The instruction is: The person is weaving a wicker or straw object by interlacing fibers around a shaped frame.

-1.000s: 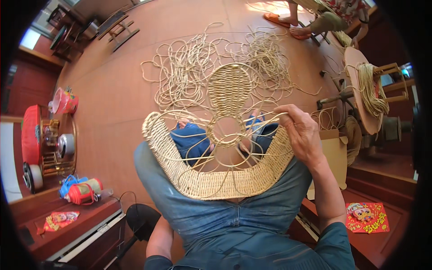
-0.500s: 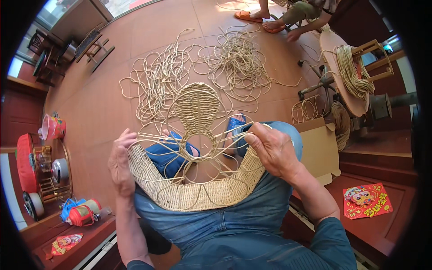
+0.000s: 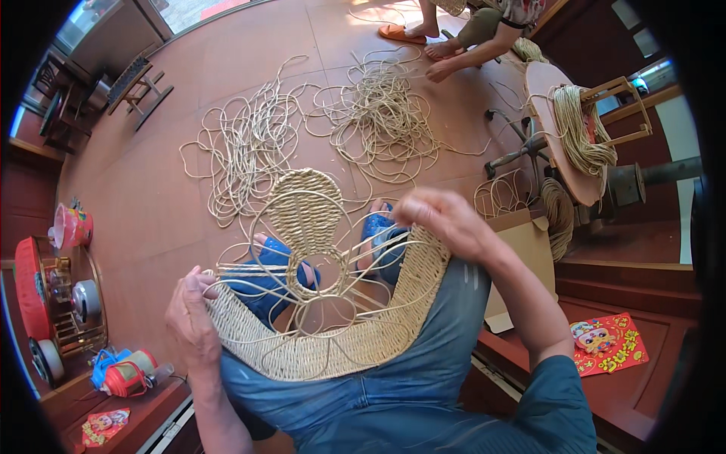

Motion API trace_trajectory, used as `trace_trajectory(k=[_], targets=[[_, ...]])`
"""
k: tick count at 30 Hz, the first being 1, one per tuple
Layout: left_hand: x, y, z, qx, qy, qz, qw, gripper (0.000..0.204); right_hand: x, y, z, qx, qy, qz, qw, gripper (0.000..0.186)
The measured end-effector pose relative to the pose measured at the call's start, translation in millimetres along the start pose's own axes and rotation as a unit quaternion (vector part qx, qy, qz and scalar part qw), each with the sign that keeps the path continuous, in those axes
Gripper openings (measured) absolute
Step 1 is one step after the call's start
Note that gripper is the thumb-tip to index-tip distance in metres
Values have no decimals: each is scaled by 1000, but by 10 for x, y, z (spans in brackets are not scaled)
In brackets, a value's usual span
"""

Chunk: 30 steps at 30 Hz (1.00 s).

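Observation:
Across my lap lies a half-woven straw-cord frame (image 3: 318,356): a wide curved band, bare looped rods, a small ring wrapped in cord, and a rounded woven panel (image 3: 306,208) on its far side. My left hand (image 3: 193,318) is closed on the band's left end, thumb and fingers gripping the edge. Above the right end of the band, my right hand (image 3: 442,219) is curled and slightly blurred. Its fingertips are bunched beside the outer rods; any cord in them is too small to make out.
Two loose cord heaps (image 3: 246,140) (image 3: 389,113) lie on the tiled floor ahead. A barefoot person reaches down at the far right, near an orange slipper (image 3: 398,32). Coiled cord (image 3: 581,140) hangs on a stand at right, behind a cardboard box (image 3: 522,265). A red-blue jug (image 3: 125,371) stands left.
My right hand has lifted off the band's right end and its fingers have curled upward. The frame has tilted, its right end higher and its woven panel nearer. The person's arm has moved too.

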State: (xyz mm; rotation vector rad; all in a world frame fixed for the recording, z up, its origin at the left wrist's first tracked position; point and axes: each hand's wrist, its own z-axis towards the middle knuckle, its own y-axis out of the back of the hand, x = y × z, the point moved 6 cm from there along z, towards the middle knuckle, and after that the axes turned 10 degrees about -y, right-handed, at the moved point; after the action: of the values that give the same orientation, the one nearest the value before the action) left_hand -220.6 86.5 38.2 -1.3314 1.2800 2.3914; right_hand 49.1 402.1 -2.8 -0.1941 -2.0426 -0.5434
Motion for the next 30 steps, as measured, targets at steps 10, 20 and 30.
trace_trajectory(k=[10, 20, 30], targets=[[92, -88, 96, -33, 54, 5, 998, 40, -1612, 1007, 2018, -177, -82, -241, 951, 62], [-15, -187, 349, 14, 33, 47, 998, 46, -2319, 1517, 3273, -192, -150, -197, 950, 77], [-54, -238, 401, 8, 34, 68, 997, 49, -2602, 1407, 3586, -199, -215, 8, 956, 85]])
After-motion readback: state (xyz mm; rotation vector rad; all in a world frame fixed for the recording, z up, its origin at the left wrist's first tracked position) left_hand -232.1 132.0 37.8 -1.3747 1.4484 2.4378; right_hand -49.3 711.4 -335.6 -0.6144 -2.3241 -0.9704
